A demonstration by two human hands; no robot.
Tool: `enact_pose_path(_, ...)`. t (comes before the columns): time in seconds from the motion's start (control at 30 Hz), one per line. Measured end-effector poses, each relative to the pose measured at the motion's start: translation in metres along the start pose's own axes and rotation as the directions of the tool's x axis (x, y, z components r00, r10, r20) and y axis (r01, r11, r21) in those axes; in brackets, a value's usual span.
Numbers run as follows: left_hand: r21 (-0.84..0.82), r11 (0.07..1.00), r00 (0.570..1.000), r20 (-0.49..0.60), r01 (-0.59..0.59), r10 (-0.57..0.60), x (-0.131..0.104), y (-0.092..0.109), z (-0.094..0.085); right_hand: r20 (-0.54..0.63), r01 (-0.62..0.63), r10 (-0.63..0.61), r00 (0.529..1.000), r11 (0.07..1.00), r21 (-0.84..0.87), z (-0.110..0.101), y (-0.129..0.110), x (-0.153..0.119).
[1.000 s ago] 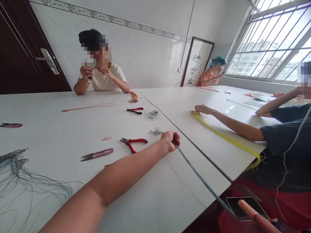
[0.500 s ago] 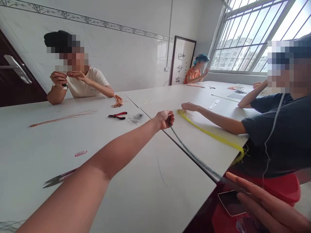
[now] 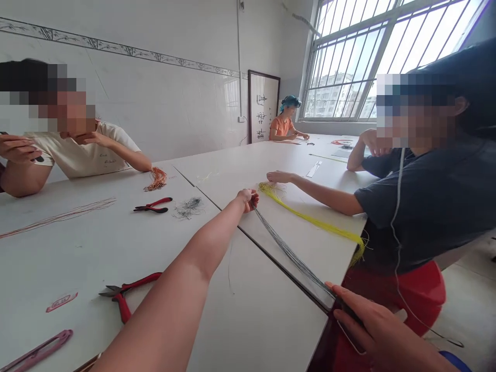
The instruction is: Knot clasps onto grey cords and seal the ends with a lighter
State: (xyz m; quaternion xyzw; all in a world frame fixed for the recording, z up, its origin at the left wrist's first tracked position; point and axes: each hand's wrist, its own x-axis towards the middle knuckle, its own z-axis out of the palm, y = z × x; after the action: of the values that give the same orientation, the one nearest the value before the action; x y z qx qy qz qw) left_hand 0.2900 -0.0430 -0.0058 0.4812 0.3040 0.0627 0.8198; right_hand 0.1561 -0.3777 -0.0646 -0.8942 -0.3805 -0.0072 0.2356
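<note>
A bundle of thin grey-green strands point(image 3: 287, 247) runs slantwise over the white table, slightly bowed, from one of my hands to the other. At its far end my left hand point(image 3: 248, 200) is closed around it, arm stretched far forward. My right hand point(image 3: 370, 323), low at the right by the table's corner, has the near end between its fingers; where the strands go beyond them is hidden. Close to my left hand lies a bundle of yellow strands point(image 3: 313, 221), its end drooping over the table edge. One loose strand point(image 3: 229, 268) rests beside my forearm.
Red-handled cutters point(image 3: 120, 295), red-handled pliers point(image 3: 153, 205), a pink-handled tool point(image 3: 42, 354) and a tangle of dark strands point(image 3: 188, 207) lie left. A co-worker's arm point(image 3: 321, 194) rests right, above a red stool point(image 3: 422, 289). Two more people sit across the table.
The view has swung to the right, so the table's things stand further left. Cutters show beside my forearm now. Both hands keep the strands stretched between them.
</note>
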Motion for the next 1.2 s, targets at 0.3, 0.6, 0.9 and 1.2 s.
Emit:
enact_pose_path(0.3,-0.023,0.994,0.993,-0.046,0.106,-0.107,0.028,0.006,0.01,-0.045,0.135,-0.144,0.988,0.977,-0.167,-0.006,-0.042,0.035)
enact_pose_path(0.6,-0.006,0.981,0.978,-0.081,0.194,-0.194,0.04,0.014,0.022,0.283,0.47,-0.522,0.805,0.851,0.234,0.046,-0.124,0.107)
enact_pose_path(0.9,0.027,0.978,0.976,-0.066,0.208,-0.206,0.045,0.015,0.019,0.365,0.402,-0.375,0.852,0.916,0.001,0.022,-0.065,0.084)
enact_pose_path(1.2,0.063,0.988,0.989,-0.054,0.138,-0.135,0.041,0.014,0.021,0.299,0.498,-0.441,0.846,0.854,-0.15,0.016,-0.011,0.068)
